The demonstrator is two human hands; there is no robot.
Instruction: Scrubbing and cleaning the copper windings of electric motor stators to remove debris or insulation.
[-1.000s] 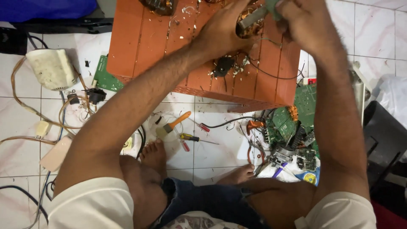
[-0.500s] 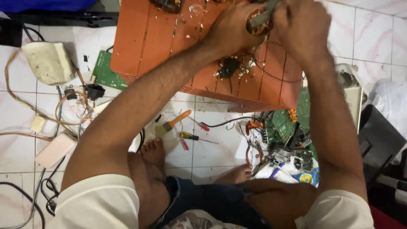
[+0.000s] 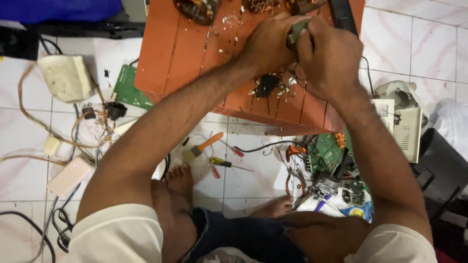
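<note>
Both my hands meet over a low orange wooden table (image 3: 185,53). My left hand (image 3: 268,46) and my right hand (image 3: 329,58) are closed together around a small grey-green part (image 3: 296,31) that mostly hides between the fingers. Just below them on the table lies a small black component (image 3: 266,85) with white scraps around it. Copper-wound coils (image 3: 197,9) sit at the table's far edge.
On the tiled floor: a paintbrush with an orange handle (image 3: 202,146), screwdrivers (image 3: 226,164), green circuit boards (image 3: 329,153) with tangled wires, a cream box (image 3: 66,78), a white device (image 3: 404,122) at right. My bare feet (image 3: 180,180) rest under the table's near edge.
The view has shifted so the table and hands sit lower in frame. Both hands stay clasped on the small part, working it slightly.
</note>
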